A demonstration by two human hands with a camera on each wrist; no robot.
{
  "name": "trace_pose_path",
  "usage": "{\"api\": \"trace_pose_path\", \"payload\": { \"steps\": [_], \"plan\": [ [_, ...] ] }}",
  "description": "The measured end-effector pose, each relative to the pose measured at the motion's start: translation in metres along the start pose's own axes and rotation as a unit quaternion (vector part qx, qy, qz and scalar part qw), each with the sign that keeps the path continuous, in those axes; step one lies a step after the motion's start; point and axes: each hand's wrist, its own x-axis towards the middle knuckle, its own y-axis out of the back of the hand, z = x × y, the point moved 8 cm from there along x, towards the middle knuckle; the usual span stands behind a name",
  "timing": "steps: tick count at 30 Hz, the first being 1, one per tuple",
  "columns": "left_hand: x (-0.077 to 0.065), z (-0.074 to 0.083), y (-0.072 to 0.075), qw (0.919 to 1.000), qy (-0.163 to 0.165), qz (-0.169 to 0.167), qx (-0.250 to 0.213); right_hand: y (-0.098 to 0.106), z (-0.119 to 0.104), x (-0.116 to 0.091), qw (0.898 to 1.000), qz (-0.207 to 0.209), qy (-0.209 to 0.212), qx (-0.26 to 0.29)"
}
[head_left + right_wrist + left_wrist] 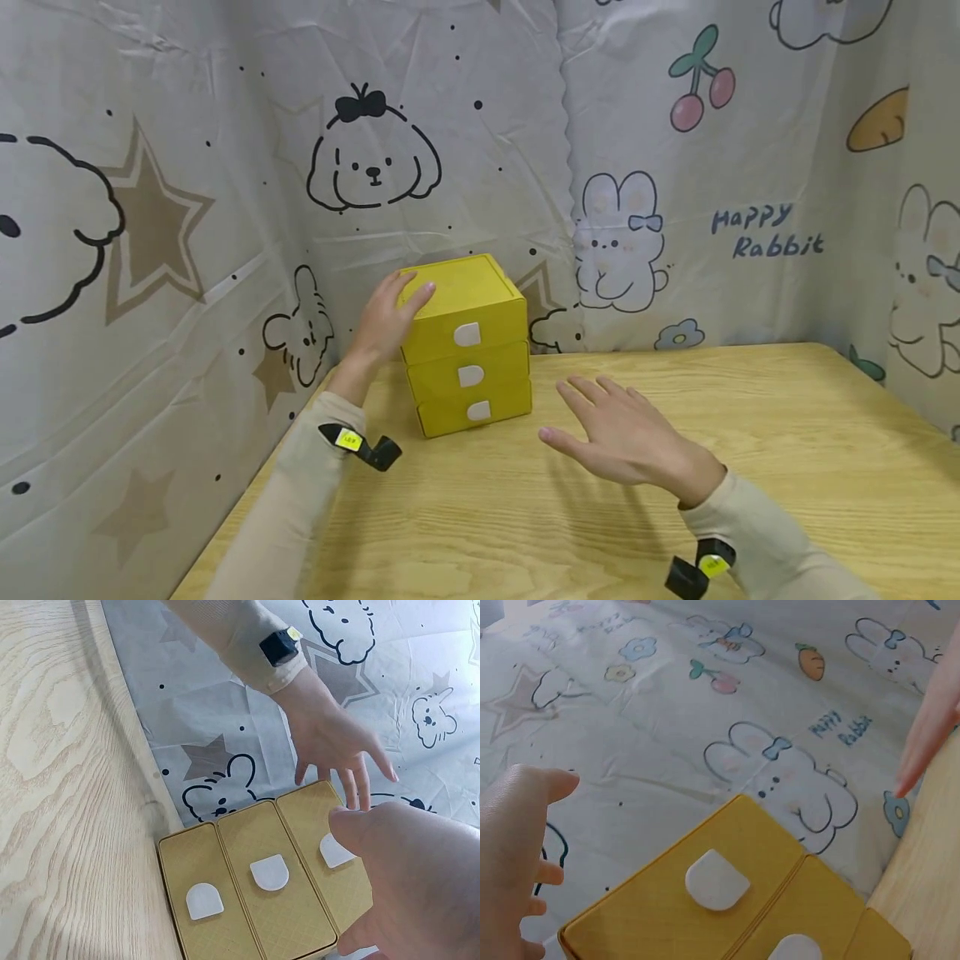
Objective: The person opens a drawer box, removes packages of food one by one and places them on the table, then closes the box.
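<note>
A yellow three-tier drawer box (472, 287) stands on the table, each drawer front bearing a white rounded tab (467, 334). At its upper left edge is my left hand (384, 317), thumb spread toward the top and fingers along the left side, partly hidden behind the box edge. The left wrist view shows the left hand (514, 862) beside the top corner, fingers loosely extended, with nothing gripped. To the right of the box, my right hand (626, 429) hovers above the table, palm down, fingers spread and holding nothing.
The wooden table (450, 517) extends in front of and to the right of the box. A white curtain (495, 150) with cartoon prints hangs close behind the box and along the left side. Both wrists wear small black cameras.
</note>
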Motion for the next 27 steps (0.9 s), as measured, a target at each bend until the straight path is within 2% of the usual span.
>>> {"api": "trace_pose_path", "payload": {
  "steps": [6,14,21,27],
  "plan": [
    [0.014,-0.024,-0.003,0.9987,0.037,-0.012,-0.033,-0.001,0.002,0.000,1.000,-0.003,-0.001,0.007],
    [0.022,-0.050,-0.010,0.9926,0.091,-0.051,-0.060,-0.005,0.002,0.002,1.000,-0.009,-0.003,0.012],
    [0.026,-0.057,-0.012,0.9856,0.129,-0.084,-0.070,-0.007,-0.001,0.003,1.000,-0.010,0.000,0.009],
    [0.031,-0.057,-0.015,0.9822,0.139,-0.112,-0.058,-0.010,-0.008,0.006,1.000,-0.012,0.006,0.009]
  ]
}}
